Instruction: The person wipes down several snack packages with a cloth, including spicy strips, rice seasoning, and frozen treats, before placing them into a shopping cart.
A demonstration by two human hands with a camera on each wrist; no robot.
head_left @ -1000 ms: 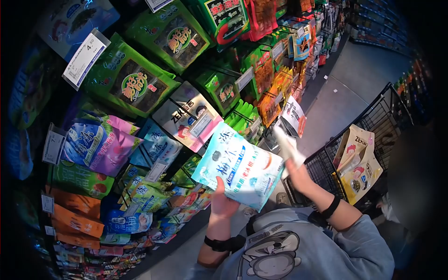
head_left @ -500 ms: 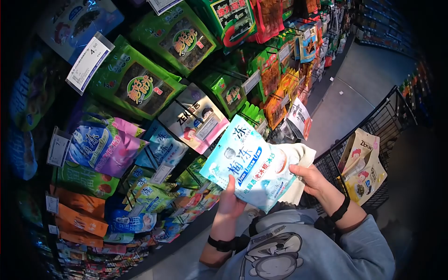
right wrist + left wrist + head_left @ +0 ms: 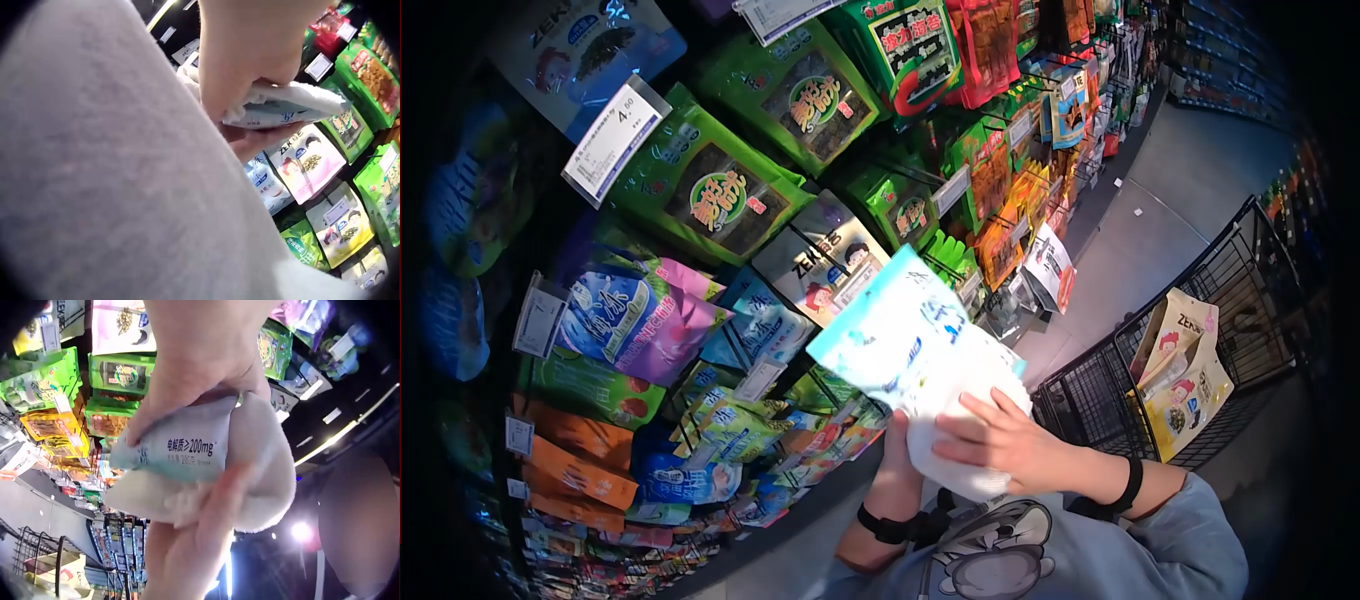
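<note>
A light-blue and white snack bag (image 3: 900,325) is tilted in front of my chest, its printed front facing up. My left hand (image 3: 897,455) grips its lower left edge; in the left wrist view that hand (image 3: 200,381) comes from above, with the bag's printed bottom (image 3: 187,447) in its hold. A white fluffy cloth (image 3: 960,455) covers the bag's lower part and wraps past its end. My right hand (image 3: 1005,440) presses the cloth against the bag with spread fingers. In the right wrist view the bag (image 3: 281,114) shows edge-on beneath the cloth (image 3: 312,97).
Racks of hanging snack bags fill the left side, with green seaweed packs (image 3: 720,190) and a purple bag (image 3: 640,310). A price tag (image 3: 615,140) juts out. At right stands a black wire cart (image 3: 1090,400) holding ZEK bags (image 3: 1185,375). Grey floor (image 3: 1160,180) lies beyond.
My right hand has brought the white cloth from beside and behind the bag's right edge over onto its lower front. The left hand keeps its grip; the bag tilts a little differently.
</note>
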